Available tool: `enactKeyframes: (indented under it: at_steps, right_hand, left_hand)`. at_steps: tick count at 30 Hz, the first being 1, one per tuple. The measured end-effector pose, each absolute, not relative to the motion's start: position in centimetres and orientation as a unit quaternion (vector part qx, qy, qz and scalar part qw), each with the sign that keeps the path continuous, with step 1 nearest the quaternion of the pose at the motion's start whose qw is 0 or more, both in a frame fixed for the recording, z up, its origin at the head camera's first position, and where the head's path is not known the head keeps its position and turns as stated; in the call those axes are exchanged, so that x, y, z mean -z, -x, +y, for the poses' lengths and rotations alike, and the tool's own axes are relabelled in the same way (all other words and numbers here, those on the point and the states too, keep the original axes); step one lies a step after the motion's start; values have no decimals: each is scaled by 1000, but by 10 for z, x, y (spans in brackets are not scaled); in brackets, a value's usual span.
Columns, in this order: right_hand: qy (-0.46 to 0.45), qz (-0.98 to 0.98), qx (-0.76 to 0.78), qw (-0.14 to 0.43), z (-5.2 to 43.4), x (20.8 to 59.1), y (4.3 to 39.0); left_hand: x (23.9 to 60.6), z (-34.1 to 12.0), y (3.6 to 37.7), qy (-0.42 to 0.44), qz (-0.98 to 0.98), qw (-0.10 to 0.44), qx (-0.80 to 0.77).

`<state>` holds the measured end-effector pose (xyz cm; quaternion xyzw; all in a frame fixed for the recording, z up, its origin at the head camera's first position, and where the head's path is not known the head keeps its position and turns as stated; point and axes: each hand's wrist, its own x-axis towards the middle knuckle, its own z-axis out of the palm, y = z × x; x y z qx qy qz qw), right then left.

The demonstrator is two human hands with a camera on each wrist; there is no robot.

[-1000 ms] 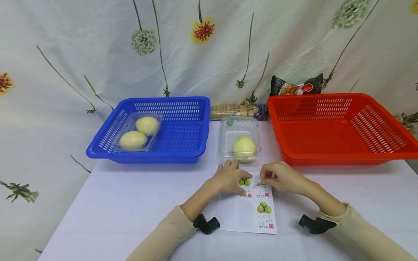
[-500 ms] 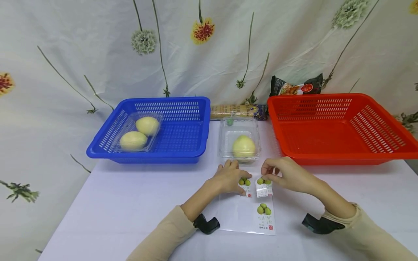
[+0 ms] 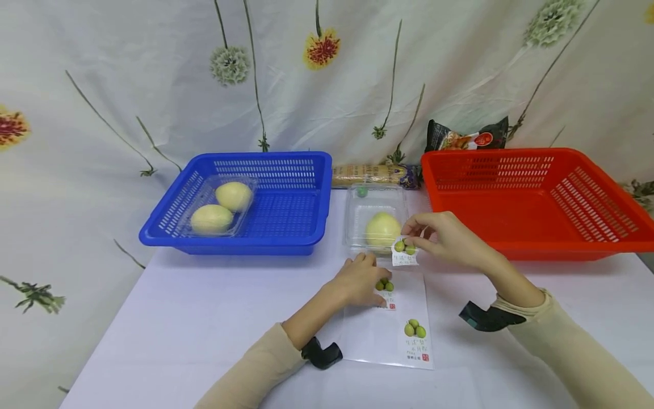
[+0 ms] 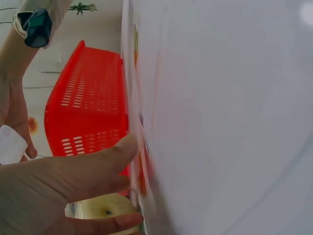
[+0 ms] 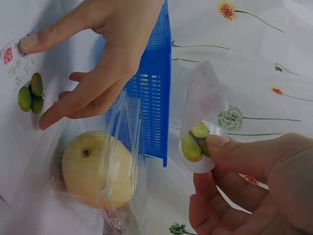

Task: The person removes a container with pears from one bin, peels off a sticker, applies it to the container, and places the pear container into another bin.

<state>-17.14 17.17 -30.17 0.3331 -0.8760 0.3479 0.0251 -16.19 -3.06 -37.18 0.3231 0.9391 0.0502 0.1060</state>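
My right hand [image 3: 426, 238] pinches a small sticker [image 3: 405, 252] printed with green fruit, lifted off the table in front of a clear plastic box [image 3: 376, 218] that holds one yellow pear [image 3: 382, 229]. The right wrist view shows the sticker [image 5: 200, 122] curling up from my fingertips [image 5: 217, 147], with the pear [image 5: 93, 166] in its box below. My left hand [image 3: 364, 278] presses flat on the sticker sheet [image 3: 390, 324], fingers spread; two stickers are left on the sheet [image 3: 385, 287] [image 3: 415, 329]. In the left wrist view, my left thumb [image 4: 98, 161] lies against the sheet.
A blue basket [image 3: 240, 201] at the left holds a clear box with two pears [image 3: 222, 210]. A red basket [image 3: 531, 199] stands empty at the right. A snack bag [image 3: 465, 136] and a long packet [image 3: 370, 173] lie behind, against the flowered cloth.
My right hand peeled the sticker off the sheet and carried it up and away from me to the front of the pear box. The left hand stayed pressing the sheet.
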Motion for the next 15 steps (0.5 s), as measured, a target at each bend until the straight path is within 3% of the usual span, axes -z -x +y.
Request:
enactKeyframes:
  at_steps: [7,13,15]
  right_hand:
    - [-329,-872,-362,2,161,294,199]
    - [-328,-871,-367,-11,153,287,221]
    - [-326,-870,-371,-18,151,287,227]
  left_hand:
    - [347,-40,159,-336,914,-12,-227]
    - [335,-40,169,-275,858,-214,-378]
    - [332,-37,174,-238,853,-247,-394]
